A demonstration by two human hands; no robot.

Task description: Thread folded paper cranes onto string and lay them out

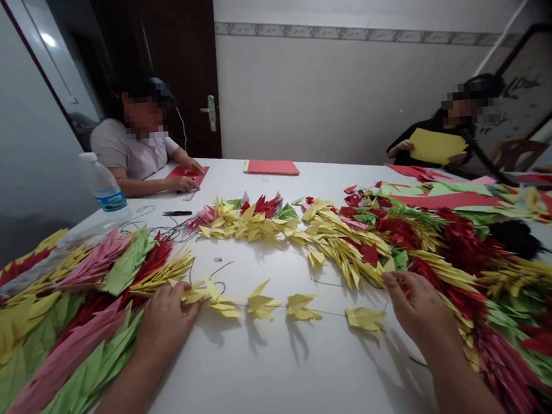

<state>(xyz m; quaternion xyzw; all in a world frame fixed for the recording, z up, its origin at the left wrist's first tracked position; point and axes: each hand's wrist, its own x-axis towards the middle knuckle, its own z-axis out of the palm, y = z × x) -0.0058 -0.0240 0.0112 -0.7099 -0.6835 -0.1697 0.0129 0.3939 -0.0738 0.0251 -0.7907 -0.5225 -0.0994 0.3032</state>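
Note:
A strand of yellow folded paper cranes (264, 304) runs across the white table on a thin thread. My left hand (168, 318) lies over its left end, with the fingers closed on a yellow crane (194, 293). My right hand (419, 304) hangs just beyond the strand's last crane (365, 319), its fingertips close to the yellow and red heap of cranes (354, 245). I cannot tell whether those fingers hold the thread. Long bundles of pink, green and yellow cranes (64, 354) lie beside my left forearm.
A co-worker (132, 141) at the far left handles red paper, and another (454, 122) at the far right holds a yellow sheet. A water bottle (105, 187), black pen (177, 213), tangled wire (164, 224) and red paper stack (271, 167) stand on the table.

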